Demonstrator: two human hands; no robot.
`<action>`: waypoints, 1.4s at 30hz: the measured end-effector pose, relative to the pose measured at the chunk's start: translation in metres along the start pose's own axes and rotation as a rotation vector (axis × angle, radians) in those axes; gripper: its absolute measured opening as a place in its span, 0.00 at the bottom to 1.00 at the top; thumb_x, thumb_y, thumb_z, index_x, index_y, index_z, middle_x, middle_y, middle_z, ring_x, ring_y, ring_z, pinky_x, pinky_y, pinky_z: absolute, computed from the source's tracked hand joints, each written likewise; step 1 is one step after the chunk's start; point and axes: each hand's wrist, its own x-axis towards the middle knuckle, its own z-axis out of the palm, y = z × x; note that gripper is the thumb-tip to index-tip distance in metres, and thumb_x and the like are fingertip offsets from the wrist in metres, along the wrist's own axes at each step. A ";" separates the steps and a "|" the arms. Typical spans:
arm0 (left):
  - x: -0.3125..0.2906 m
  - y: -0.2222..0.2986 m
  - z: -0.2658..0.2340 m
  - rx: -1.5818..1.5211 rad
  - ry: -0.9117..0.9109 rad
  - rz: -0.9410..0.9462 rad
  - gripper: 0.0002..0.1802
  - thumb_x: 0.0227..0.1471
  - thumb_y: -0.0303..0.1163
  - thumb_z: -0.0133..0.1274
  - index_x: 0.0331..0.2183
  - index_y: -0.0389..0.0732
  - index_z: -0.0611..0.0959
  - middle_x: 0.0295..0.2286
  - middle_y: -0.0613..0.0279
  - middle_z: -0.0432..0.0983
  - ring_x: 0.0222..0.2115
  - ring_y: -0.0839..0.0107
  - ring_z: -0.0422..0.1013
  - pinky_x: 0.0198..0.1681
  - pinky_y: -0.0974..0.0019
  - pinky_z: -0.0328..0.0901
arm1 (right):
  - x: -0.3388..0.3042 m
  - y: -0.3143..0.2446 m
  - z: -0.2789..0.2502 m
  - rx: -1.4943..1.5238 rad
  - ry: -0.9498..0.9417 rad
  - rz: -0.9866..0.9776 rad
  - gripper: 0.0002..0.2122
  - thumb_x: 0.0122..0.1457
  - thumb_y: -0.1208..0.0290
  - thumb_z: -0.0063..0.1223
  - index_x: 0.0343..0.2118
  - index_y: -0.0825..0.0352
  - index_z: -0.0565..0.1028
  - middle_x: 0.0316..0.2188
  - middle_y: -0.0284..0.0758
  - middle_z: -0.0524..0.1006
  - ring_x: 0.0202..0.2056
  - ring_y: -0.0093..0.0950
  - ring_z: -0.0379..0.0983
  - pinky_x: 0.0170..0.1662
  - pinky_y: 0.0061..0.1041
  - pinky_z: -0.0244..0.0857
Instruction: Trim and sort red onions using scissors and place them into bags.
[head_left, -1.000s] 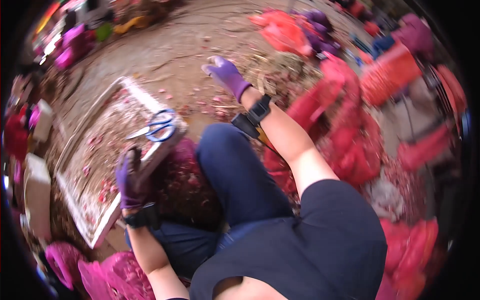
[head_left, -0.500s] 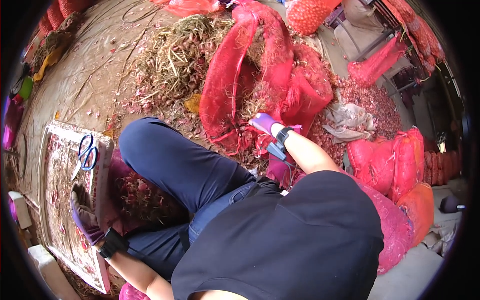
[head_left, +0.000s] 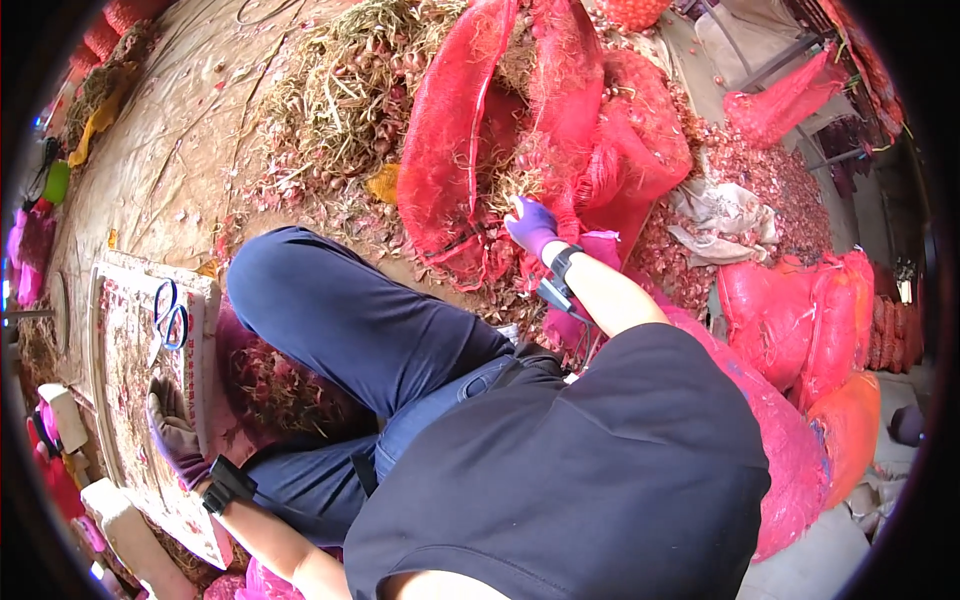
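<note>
Dried stalks: a pale tuft (head_left: 518, 190) is sitting at the near mouth of the open red mesh sack (head_left: 565, 115), far of the person's knee and a little right of centre.
Right hand: the purple-gloved right hand (head_left: 532, 225) is meeting the near side of that tuft; its fingers are curling inward, though whether they are gripping any stalks one cannot tell.
Left hand: the gloved left hand (head_left: 178, 437) is resting on the white tray (head_left: 200, 350) at left; its fingers are lying nearly straight and close together, visibly holding nothing.
Scissors: the blue-handled pair (head_left: 171, 318) is lying on the tray's far right part, its blades pointing toward the left hand.
Heap: stalks and bulbs (head_left: 350, 90) are spreading over the floor just left of the sack.
Yellow scrap: a small piece (head_left: 384, 184) is lying between the heap and the sack.
Whitish cloth: a crumpled sheet (head_left: 735, 220) is lying right of the sack, among reddish skins.
Full sacks: red ones (head_left: 800, 310) are standing at right, an orange one (head_left: 843, 430) leaning just nearer.
</note>
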 end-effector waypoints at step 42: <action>-0.022 -0.007 0.023 0.142 0.108 0.109 0.19 0.60 0.36 0.39 0.49 0.38 0.72 0.45 0.58 0.72 0.48 0.73 0.67 0.52 0.70 0.60 | 0.027 0.008 0.026 -0.370 -0.609 0.136 0.30 0.53 0.45 0.40 0.46 0.69 0.71 0.49 0.45 0.69 0.52 0.41 0.64 0.55 0.36 0.57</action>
